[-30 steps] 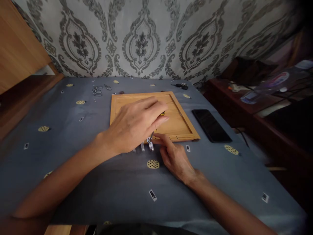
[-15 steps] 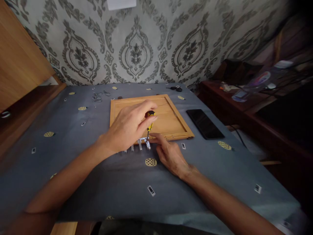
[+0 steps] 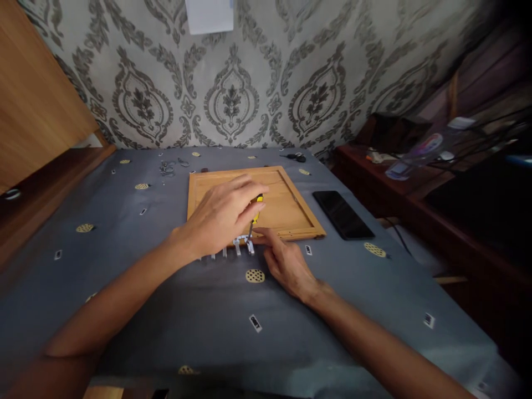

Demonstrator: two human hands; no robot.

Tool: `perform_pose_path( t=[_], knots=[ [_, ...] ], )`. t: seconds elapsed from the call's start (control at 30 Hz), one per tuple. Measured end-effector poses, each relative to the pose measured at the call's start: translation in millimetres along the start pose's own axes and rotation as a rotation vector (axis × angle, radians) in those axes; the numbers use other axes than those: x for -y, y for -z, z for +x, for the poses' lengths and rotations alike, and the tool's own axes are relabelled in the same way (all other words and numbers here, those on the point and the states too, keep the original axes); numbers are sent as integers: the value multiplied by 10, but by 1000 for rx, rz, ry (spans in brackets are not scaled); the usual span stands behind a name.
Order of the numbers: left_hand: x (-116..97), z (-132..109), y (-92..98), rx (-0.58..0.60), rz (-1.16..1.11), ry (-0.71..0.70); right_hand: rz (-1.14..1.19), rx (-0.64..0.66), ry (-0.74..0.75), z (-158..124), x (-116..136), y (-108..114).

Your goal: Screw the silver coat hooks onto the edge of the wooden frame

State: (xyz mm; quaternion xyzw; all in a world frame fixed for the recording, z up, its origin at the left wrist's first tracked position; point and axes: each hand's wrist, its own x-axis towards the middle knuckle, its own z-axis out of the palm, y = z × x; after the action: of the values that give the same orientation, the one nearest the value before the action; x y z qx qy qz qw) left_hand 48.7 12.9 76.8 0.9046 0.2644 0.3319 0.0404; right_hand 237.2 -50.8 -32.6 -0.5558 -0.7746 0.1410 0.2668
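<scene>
My left hand (image 3: 220, 213) is closed around the yellow-and-black handle of a screwdriver (image 3: 255, 213). The shaft points down, slightly tilted, with its tip at the right end of a silver metal hook rail (image 3: 238, 244). The rail lies along the near edge of a framed wooden panel (image 3: 286, 199), its several prongs jutting towards me; my left hand covers part of it. At the rail's right end, my right hand (image 3: 288, 269) rests low, index finger stretched to the panel edge beside the screwdriver tip, the other fingers bent. Any screw under the tip is too small to make out.
A black phone (image 3: 343, 215) lies right of the panel on the grey-blue patterned tablecloth (image 3: 174, 321). Small metal pieces (image 3: 168, 168) and a black object (image 3: 296, 157) lie towards the wall. A plastic bottle (image 3: 415, 152) stands on dark furniture at right; a wooden cabinet (image 3: 45, 83) is at left.
The camera view has shifted slightly. My left hand has turned a little with the screwdriver, so less of the handle's top shows. The right hand keeps its place by the rail.
</scene>
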Motion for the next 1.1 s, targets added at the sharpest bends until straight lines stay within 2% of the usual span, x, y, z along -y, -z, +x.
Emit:
perform_pose_path(
  t=[0.13,0.37,0.57,0.7,0.97,1.1],
  knots=[
    [-2,-4,12,17,19,13,12,1,14,1,-3,-1],
    [20,-17,-65,-39,160,-28,37,-18,39,-1,3,-1],
    [15,-2,1,-16,-7,-47,43,-21,44,-19,-9,-4],
    [0,10,53,23,-48,-7,59,-12,35,-29,-22,-16],
    [38,14,-14,-6,-78,5,110,-7,37,-31,-28,-17],
    [30,28,17,37,-151,41,105,-8,26,-23,-32,-4]
  ],
)
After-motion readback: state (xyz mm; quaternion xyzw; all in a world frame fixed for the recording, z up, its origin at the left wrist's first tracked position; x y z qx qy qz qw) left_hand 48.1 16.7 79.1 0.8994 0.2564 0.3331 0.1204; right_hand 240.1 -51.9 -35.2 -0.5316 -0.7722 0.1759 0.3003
